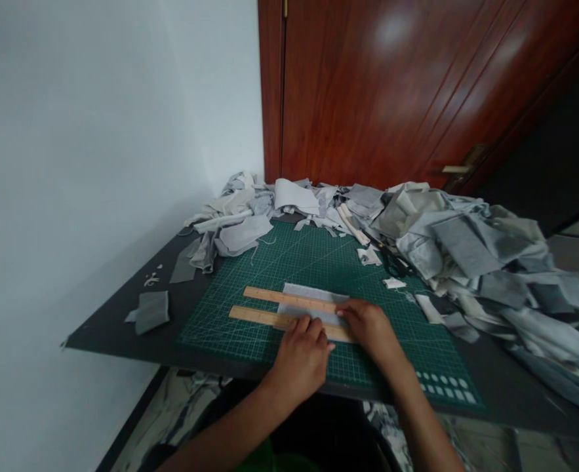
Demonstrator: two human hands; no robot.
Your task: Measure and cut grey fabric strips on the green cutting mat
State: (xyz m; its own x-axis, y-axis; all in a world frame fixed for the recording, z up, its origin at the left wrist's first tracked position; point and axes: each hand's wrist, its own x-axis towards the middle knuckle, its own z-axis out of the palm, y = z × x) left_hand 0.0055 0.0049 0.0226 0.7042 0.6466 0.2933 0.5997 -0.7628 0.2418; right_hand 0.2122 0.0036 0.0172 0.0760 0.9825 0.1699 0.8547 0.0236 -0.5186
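Observation:
Two wooden rulers lie nearly parallel across a small piece of grey fabric on the green cutting mat. My left hand presses on the nearer ruler with its fingers bent and close together. At the right end of the farther ruler, the thumb and fingers of my right hand pinch its edge. A strip of the fabric shows between the rulers, and another shows beyond the farther one. My hands cover parts of both rulers and of the cloth.
Heaped fabric scraps line the right side, with another pile at the back left. Dark-handled scissors lie by the right heap. A folded grey piece rests on the dark table. Behind stand a white wall and wooden door.

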